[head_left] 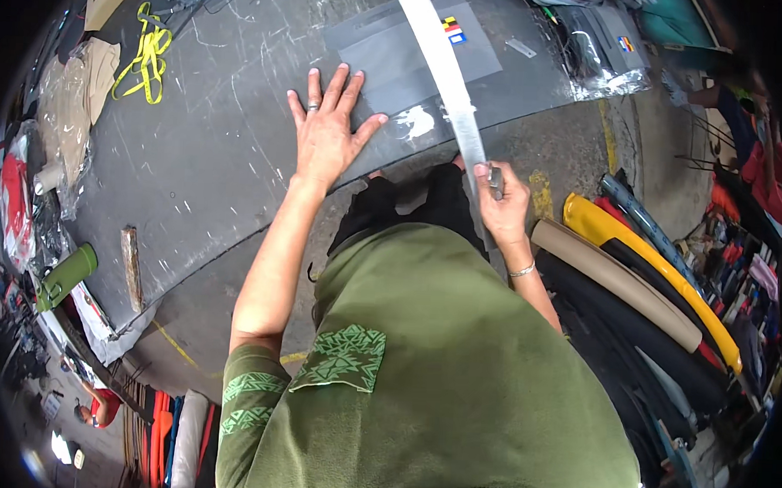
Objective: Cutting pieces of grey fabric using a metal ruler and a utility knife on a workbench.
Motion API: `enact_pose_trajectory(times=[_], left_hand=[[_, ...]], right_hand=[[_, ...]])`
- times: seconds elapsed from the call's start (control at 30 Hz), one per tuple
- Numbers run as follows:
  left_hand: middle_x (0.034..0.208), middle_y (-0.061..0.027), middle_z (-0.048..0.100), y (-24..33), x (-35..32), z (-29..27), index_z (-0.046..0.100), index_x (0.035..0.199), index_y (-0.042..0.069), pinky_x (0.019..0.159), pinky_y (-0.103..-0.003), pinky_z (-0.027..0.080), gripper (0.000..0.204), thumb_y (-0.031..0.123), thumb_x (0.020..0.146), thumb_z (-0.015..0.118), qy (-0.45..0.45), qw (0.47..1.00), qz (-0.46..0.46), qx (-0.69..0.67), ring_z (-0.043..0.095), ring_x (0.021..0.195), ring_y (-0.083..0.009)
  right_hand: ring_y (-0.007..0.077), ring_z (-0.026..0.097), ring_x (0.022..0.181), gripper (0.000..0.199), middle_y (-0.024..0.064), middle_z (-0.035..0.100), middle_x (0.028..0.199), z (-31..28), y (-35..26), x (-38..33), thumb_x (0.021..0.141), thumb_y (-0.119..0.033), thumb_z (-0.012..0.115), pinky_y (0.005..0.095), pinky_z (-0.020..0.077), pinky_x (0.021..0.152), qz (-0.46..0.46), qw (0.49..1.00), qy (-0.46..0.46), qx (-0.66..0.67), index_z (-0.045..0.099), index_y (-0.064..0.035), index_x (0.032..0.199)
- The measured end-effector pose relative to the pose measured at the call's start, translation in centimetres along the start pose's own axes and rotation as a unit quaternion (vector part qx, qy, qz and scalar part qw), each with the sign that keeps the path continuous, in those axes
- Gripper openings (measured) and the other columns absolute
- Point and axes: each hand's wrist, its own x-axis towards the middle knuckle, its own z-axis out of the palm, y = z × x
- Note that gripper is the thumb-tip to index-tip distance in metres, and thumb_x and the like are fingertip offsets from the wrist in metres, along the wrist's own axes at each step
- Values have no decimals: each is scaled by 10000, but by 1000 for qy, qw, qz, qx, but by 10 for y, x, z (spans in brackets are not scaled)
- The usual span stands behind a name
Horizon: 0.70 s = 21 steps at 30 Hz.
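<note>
Scratched grey worktop (211, 158). Left hand (326, 132) flat on it, fingers spread wide, holding nothing. Right hand (502, 201) grips near end of long metal strip (446, 72); long axis runs away from person, leaning slightly left.

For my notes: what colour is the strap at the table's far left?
Bright yellow strap, seen in the head view.

We see a dark, matt table top (212, 149), scratched and scuffed all over. The long straightedge (442, 63) looks like dull brushed metal. A grey sheet (390, 61) lies smooth and matt. Clear plastic wrapping (65, 116) shines glossy; the rolls (616, 280) look like smooth vinyl.
</note>
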Motion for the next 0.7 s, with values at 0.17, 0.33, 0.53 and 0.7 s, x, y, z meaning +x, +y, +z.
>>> enact_pose_trajectory(times=[0.17,0.33,0.53,0.7], left_hand=[[1640,-114,363,4,2,0,402,1565,98,1232,-664,121,744,526,991,600,7,999,-28,-42,232,1551,-397],[1601,-231,381,-14,19,-8,373,1542,-12,1256,-545,210,726,442,1023,598,39,995,1,-94,309,1521,-389],[1596,-187,405,-32,46,-1,406,1541,22,1262,-513,214,784,543,990,603,26,996,81,-34,327,1519,-354],[1618,-152,383,-32,49,9,411,1544,52,1266,-515,198,729,502,1003,601,32,996,85,5,309,1534,-320]], right_hand=[[98,543,603,190,83,608,661,30,-1,-3,950,-204,756,295,481,595,9,996,-82,45,677,-31,955],[395,718,788,191,202,689,816,42,-5,-5,886,-148,748,416,559,664,79,982,-169,22,677,-55,1037],[411,700,802,268,222,687,817,42,-14,6,947,-259,709,433,540,710,148,956,-255,7,674,-20,1065],[306,679,728,318,205,668,785,50,-3,-1,988,-303,677,388,519,697,180,953,-211,121,678,9,1051]])
